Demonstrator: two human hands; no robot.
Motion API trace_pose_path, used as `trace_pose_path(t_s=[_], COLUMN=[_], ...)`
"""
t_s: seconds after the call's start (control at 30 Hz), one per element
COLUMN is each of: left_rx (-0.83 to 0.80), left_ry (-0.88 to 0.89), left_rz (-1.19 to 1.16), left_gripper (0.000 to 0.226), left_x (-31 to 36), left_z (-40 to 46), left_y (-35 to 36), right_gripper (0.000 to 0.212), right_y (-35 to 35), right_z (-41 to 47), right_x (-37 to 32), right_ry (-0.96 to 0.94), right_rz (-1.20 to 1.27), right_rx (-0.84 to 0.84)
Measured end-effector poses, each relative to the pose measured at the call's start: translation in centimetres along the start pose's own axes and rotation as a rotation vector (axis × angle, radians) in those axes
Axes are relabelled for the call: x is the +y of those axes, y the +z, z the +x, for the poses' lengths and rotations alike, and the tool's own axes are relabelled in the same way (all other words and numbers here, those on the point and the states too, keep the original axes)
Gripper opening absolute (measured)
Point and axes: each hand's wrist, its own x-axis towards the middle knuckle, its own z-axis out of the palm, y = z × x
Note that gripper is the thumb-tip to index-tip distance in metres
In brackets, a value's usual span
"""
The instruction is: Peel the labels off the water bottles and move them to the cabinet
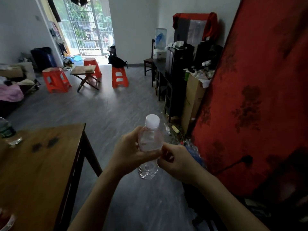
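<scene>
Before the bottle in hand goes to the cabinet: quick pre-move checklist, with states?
1. Label off the held bottle: ok, the visible body is clear plastic with no label showing.
2. Cap on: ok, the white cap sits on the neck.
3. Grip secure: ok, the left hand wraps the middle; the right hand is curled at its side, contact cannot tell.
4. Peeled label in the right hand: cannot tell.
5. Floor path to the dark cabinet: ok ahead, though litter lies near its base.
6. Other bottle on the table: not ok, green label still on.
</scene>
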Motion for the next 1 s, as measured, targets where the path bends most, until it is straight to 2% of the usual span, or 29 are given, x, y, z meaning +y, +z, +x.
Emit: trace_pose_path(t_s=[0.13, 0.3, 0.5, 0.63, 0.73, 1.0], left_rx=[0.001, -0.003, 0.023, 0.032, 0.046, 0.021], left_ry=[-0.005, 0.004, -0.025, -0.019, -0.024, -0.011], left_rz=[0.034, 0.068, 0.047, 0.064, 0.06, 0.097], left_gripper=[0.064, 0.07, 0.061, 0.058, 0.057, 0.055], left_x=[-3.6, -7.5, -11.4, -13.9, -15.6, -19.0], left_z=[6.0, 12.9, 19.1, 23.7, 27.8, 41.6], left_y=[-2.1, -4.0, -4.7, -4.4, -3.6, -0.7], right_gripper=[0.015, 0.005, 0.011, 0.018, 0.009, 0.014], right_y=[0.5, 1.1, 1.2, 0.7, -0.2, -5.5], right_z=[7.5, 15.3, 22.2, 27.0, 30.7, 41.9], right_x=[1.6, 3.9, 6.8, 9.1, 11.6, 18.3], right_ry=[-0.019, -0.052, -0.084, -0.099, -0.077, -0.067], right_rz=[-0.017, -0.064, -0.06, -0.042, -0.019, 0.025], right_rx=[-0.011, 0.006, 0.003, 0.031, 0.03, 0.03])
